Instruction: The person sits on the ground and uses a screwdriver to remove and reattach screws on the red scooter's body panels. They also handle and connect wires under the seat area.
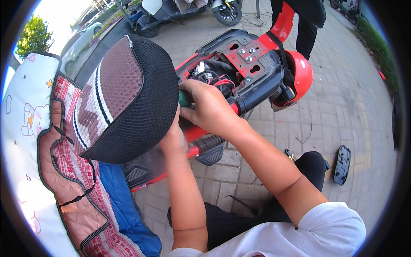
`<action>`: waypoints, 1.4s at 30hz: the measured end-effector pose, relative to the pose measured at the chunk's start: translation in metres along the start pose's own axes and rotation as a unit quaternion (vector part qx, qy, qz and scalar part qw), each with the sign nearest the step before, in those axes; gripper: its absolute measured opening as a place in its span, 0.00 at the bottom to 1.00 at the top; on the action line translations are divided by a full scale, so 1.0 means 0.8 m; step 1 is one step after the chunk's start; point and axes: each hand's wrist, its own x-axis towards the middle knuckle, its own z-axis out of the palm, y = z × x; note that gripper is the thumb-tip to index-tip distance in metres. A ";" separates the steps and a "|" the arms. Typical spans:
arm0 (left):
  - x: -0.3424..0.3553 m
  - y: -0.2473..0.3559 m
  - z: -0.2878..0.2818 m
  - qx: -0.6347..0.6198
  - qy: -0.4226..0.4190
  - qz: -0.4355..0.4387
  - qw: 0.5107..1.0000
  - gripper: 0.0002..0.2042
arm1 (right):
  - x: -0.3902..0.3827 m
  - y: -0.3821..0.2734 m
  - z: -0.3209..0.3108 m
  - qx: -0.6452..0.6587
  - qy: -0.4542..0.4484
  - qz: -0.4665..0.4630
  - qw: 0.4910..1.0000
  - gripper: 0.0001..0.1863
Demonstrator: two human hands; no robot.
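A red scooter (250, 58) stands before me with its rear bodywork exposed, cables and connectors showing in an open cavity (214, 77). Its seat (154, 85), in a black mesh cover with a brown and white top, is tipped up on the left. At the cavity's near left edge, my right hand (209, 105) is closed round a small green handle (184, 99), largely hidden by the fingers and the seat. My left hand (173, 137) is just below, against the seat's edge; the seat hides most of its fingers, and what they touch cannot be seen.
A quilted wind cover (30, 141) hangs at left. A red helmet (302, 79) hangs by the scooter's rear. Beyond it stands a person in black trousers (306, 36). On the paving lie a black plastic cover (342, 165) and a metal tool (290, 155) near my knee.
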 end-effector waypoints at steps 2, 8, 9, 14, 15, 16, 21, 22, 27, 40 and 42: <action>0.006 0.001 -0.004 0.004 0.007 -0.069 0.998 0.15 | -0.004 -0.001 0.007 -0.032 0.068 -0.045 0.996 0.28; 0.004 -0.030 -0.018 0.032 0.000 -0.006 0.999 0.16 | -0.003 -0.024 -0.013 -0.018 -0.024 -0.009 1.000 0.31; -0.001 -0.022 -0.007 0.033 0.019 -0.003 0.999 0.16 | 0.003 -0.024 -0.006 -0.054 0.002 -0.011 0.998 0.31; -0.005 -0.003 0.000 -0.010 0.032 -0.050 0.998 0.19 | -0.003 -0.009 -0.013 0.009 -0.033 -0.106 0.994 0.30; -0.003 -0.007 -0.002 -0.019 0.042 -0.041 0.998 0.19 | -0.002 -0.010 -0.012 -0.023 -0.020 -0.083 0.996 0.30; -0.002 -0.012 -0.004 -0.023 0.050 -0.035 0.998 0.19 | 0.000 -0.017 -0.008 -0.052 -0.007 -0.056 0.997 0.30; -0.001 -0.005 0.005 -0.079 0.039 -0.068 0.994 0.16 | 0.001 0.006 -0.017 -0.009 -0.002 -0.193 0.981 0.23; 0.001 -0.007 0.000 -0.099 0.045 -0.068 0.992 0.15 | 0.000 0.001 -0.018 -0.030 0.001 -0.154 0.988 0.23; -0.009 0.022 0.001 -0.177 0.049 -0.132 0.974 0.10 | 0.003 0.000 -0.012 -0.072 0.017 -0.176 0.982 0.25; -0.130 0.064 -0.058 -0.225 0.150 -0.420 0.866 0.07 | 0.013 0.006 -0.023 -0.089 -0.072 -0.149 0.982 0.22; -0.142 0.059 -0.040 -0.207 0.143 -0.436 0.864 0.05 | 0.007 0.011 -0.012 -0.105 -0.014 -0.187 0.977 0.22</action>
